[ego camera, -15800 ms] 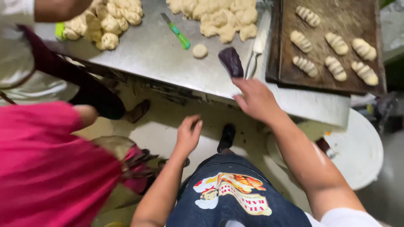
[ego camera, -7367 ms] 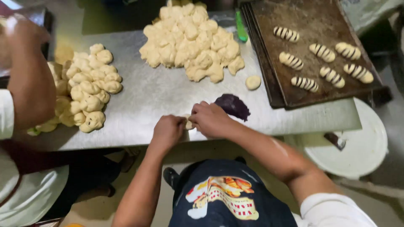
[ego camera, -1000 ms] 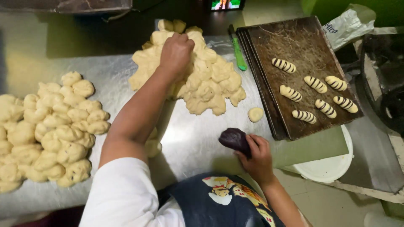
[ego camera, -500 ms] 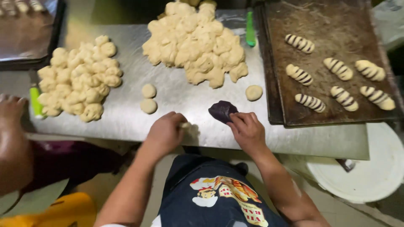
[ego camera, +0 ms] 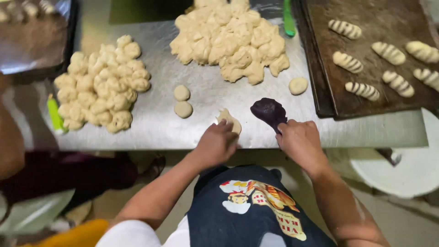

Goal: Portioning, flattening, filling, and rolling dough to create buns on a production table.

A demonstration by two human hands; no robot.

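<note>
My left hand (ego camera: 215, 143) presses a flattened piece of pale dough (ego camera: 230, 120) at the near edge of the steel table (ego camera: 155, 128). My right hand (ego camera: 299, 142) grips the near end of a dark purple lump of filling (ego camera: 268, 111) that lies on the table just right of that dough. Two small dough rounds (ego camera: 183, 101) sit to the left of my left hand. A single dough round (ego camera: 298, 85) lies beyond the purple lump. A big heap of torn dough (ego camera: 231, 39) fills the far middle of the table.
A dark baking tray (ego camera: 320, 68) at the right holds several striped rolls (ego camera: 363, 90). Another pile of dough balls (ego camera: 103, 87) sits at the left, with a green scraper (ego camera: 55, 114) beside it and another green tool (ego camera: 288, 19) past the heap. Another person's arm (ego camera: 10, 142) is at the left edge. A white bucket (ego camera: 402, 169) stands below right.
The flattened dough piece now shows under my left fingertips. My right hand has closed onto the end of the purple lump. Before that, my left hand came back from the far heap.
</note>
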